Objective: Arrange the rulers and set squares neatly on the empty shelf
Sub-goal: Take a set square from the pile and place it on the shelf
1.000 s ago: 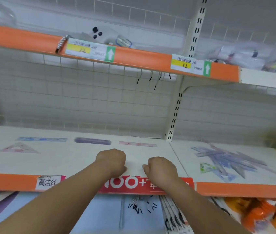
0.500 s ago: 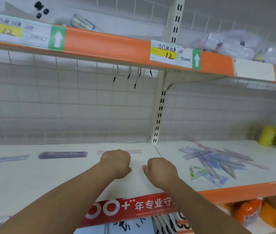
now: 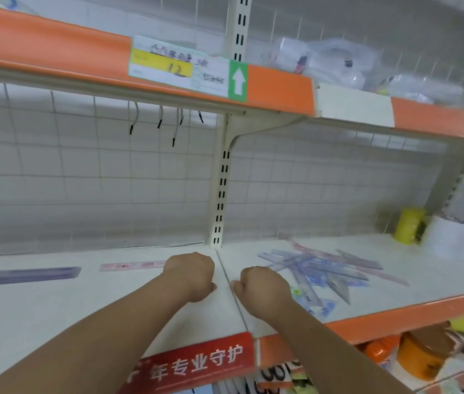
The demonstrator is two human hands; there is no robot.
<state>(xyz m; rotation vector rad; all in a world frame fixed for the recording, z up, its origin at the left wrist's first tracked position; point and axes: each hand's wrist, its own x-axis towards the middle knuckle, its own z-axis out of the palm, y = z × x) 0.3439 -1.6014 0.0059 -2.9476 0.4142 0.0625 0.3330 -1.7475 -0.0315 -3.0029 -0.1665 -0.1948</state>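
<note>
Both my hands rest knuckles-up on the white shelf (image 3: 83,314), near the middle of its front half, one on each side of the seam where the two shelf boards meet. My left hand (image 3: 192,277) is clenched, fingers curled under, and I can see nothing in it; my right hand (image 3: 263,291) is clenched the same way just beside it, apart from it by the width of the seam, and it too shows nothing in its grip. On the left board, a pink ruler (image 3: 132,265) lies flat along the back part of the shelf, its right end hidden behind my left hand. Further toward the left edge lies a dark purple ruler (image 3: 26,275), in line with the pink one and apart from it. On the right board, a loose pile of rulers and set squares (image 3: 324,270) lies crisscrossed, its near end just beside my right hand. A yellow container (image 3: 408,226) stands at the back right corner. A red strip with white characters (image 3: 196,364) runs along the front edge below my arms.
</note>
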